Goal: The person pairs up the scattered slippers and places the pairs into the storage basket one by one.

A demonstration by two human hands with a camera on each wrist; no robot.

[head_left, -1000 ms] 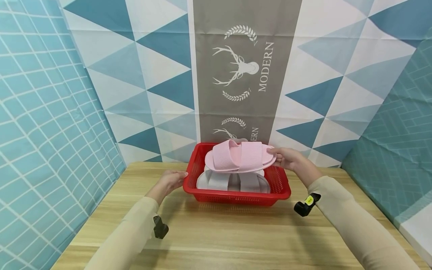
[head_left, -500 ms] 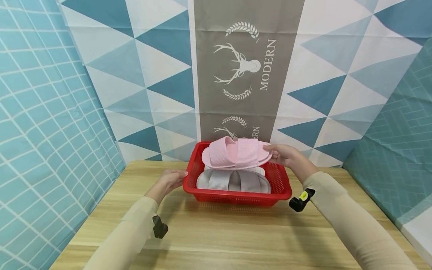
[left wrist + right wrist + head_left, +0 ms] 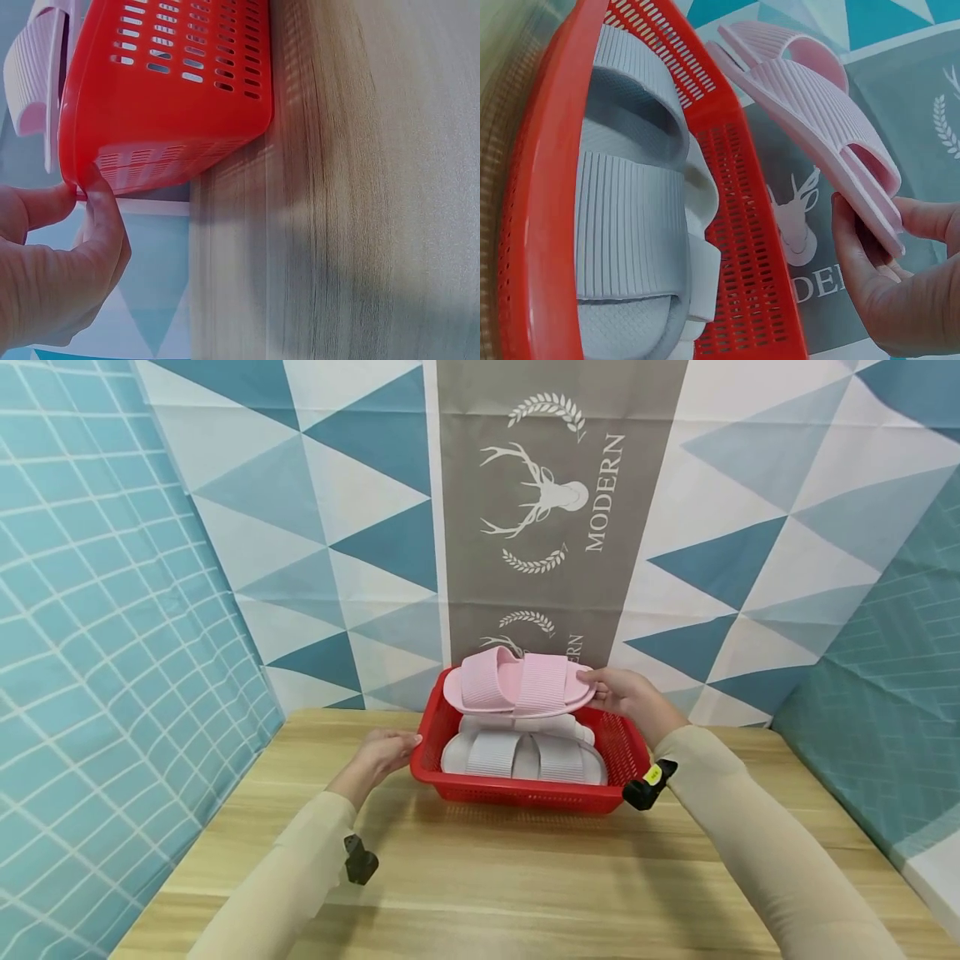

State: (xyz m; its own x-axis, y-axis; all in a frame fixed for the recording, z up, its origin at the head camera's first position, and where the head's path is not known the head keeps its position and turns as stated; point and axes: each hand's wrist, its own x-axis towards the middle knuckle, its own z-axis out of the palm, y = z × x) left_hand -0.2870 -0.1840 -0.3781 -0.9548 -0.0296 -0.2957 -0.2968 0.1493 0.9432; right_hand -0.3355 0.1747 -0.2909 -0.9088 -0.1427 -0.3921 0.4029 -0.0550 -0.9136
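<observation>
A pair of pink ribbed slippers (image 3: 543,683), fitted together heel to toe, hangs over the back part of a red plastic basket (image 3: 517,793). With thumb and fingers my right hand (image 3: 630,697) pinches the slippers' right end, seen close in the right wrist view. Grey slippers (image 3: 630,225) lie in the front of the basket. Behind them, partly hidden, lie white slippers (image 3: 703,270). My left hand (image 3: 381,756) grips the basket's left rim; the left wrist view has the thumb on one side of the rim (image 3: 69,142) and the fingers on the other.
The basket stands on a wood-grain table (image 3: 480,877), close to a back wall sheet (image 3: 375,568) with triangles and a deer print. Blue tile-patterned sheet (image 3: 97,610) borders the left, and a teal sheet (image 3: 885,693) the right. Black wrist cameras (image 3: 651,787) sit on both sleeves.
My right hand has raised the pink slippers and shifted them left, showing more of the white slippers below. The left hand keeps its grip on the rim. The head view has shifted slightly.
</observation>
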